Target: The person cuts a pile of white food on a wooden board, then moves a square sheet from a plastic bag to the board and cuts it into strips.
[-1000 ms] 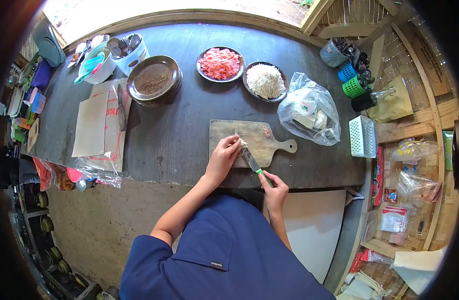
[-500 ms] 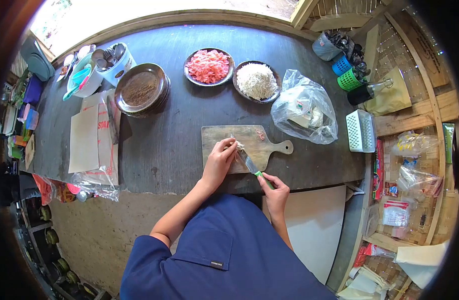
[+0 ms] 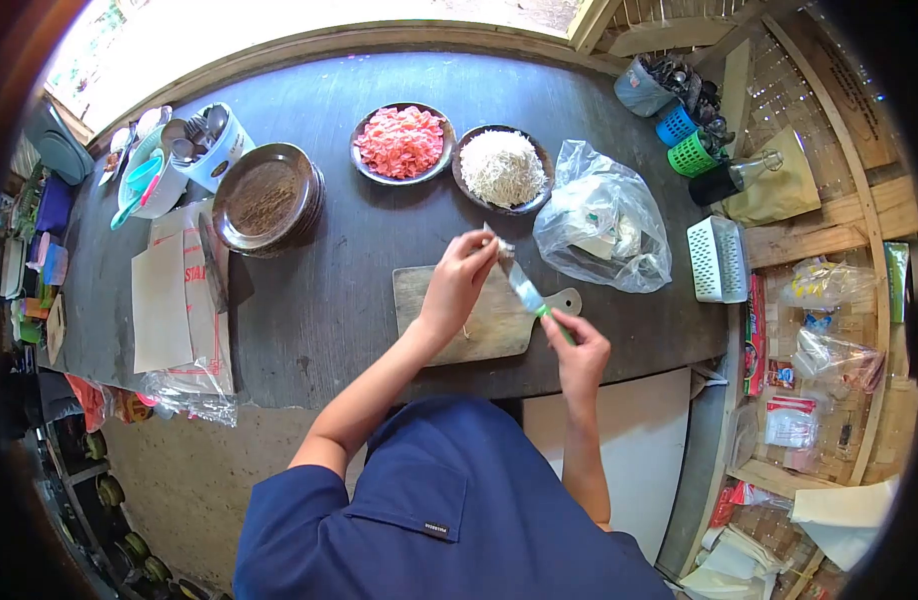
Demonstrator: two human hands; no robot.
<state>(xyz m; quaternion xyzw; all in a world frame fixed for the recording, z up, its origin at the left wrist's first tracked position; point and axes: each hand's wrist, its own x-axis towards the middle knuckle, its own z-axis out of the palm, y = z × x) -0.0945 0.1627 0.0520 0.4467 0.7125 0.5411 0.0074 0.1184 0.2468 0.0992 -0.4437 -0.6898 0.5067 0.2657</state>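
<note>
- The left hand (image 3: 461, 280) covers part of the pale food (image 3: 504, 248) (too small to identify).
- The knife (image 3: 526, 292) is blurred, its handle end hidden by the right hand (image 3: 582, 352).
- The clear bag (image 3: 567, 222) obscures its whitish contents.
- The top plate (image 3: 224, 200) hides most of those beneath.
- The shirt (image 3: 409, 495) runs off the bottom edge, its tag (image 3: 436, 530) unreadably small.

Left hand (image 3: 466, 270) with pale shreds (image 3: 504, 248); right hand (image 3: 577, 345) on a green-handled knife (image 3: 526, 290); both above the cutting board (image 3: 476, 325).
</note>
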